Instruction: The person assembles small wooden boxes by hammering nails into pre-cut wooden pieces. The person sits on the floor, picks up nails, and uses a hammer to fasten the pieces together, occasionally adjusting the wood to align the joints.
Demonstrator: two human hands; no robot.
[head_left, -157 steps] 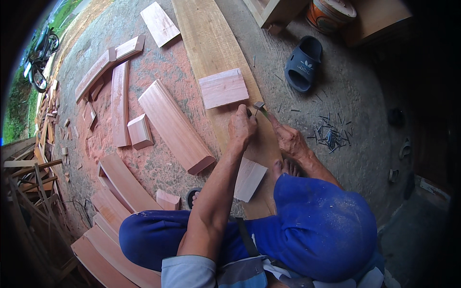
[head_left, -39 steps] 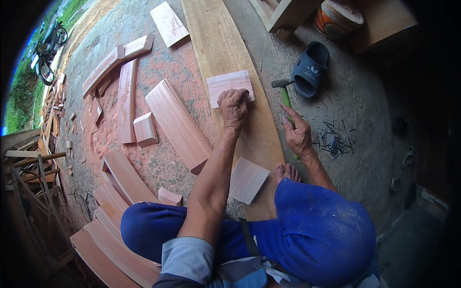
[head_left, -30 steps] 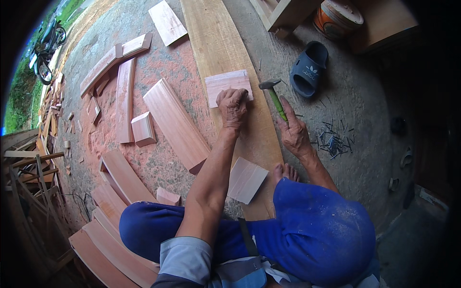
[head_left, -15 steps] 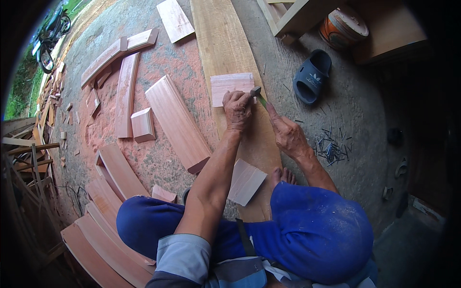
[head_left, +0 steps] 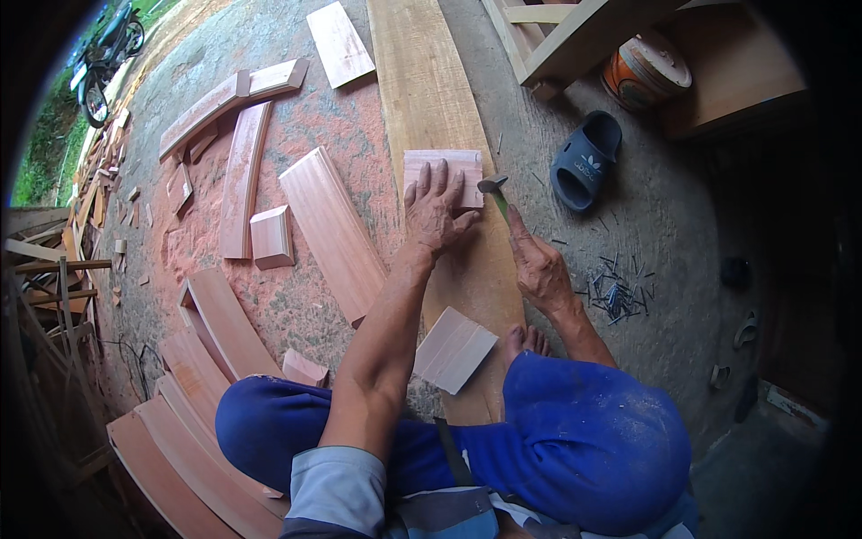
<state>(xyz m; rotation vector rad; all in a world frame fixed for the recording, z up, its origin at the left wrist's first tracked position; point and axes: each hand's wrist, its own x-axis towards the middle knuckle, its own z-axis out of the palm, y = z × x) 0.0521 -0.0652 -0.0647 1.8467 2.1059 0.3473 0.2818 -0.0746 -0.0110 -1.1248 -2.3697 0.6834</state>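
Note:
My left hand (head_left: 437,213) lies flat with spread fingers on a small pinkish wood piece (head_left: 442,167) that rests on a long pale plank (head_left: 431,117). Just to the right, my right hand (head_left: 539,267) grips a green-handled hammer (head_left: 494,191); its metal head sits low at the right edge of the small piece. Whether a nail stands under the head I cannot tell. Another small pale wood piece (head_left: 453,349) lies on the plank near my bare foot (head_left: 525,340).
Reddish boards (head_left: 332,229) and curved pieces (head_left: 215,319) lie on sawdust at left. A heap of nails (head_left: 615,295) lies on the concrete at right. A blue slipper (head_left: 585,160), an orange bucket (head_left: 645,70) and a wooden frame (head_left: 575,36) are beyond.
My right hand took up the hammer from the ground, raised it and brought its head down beside my left hand. My left hand stayed pressed on the small wood piece.

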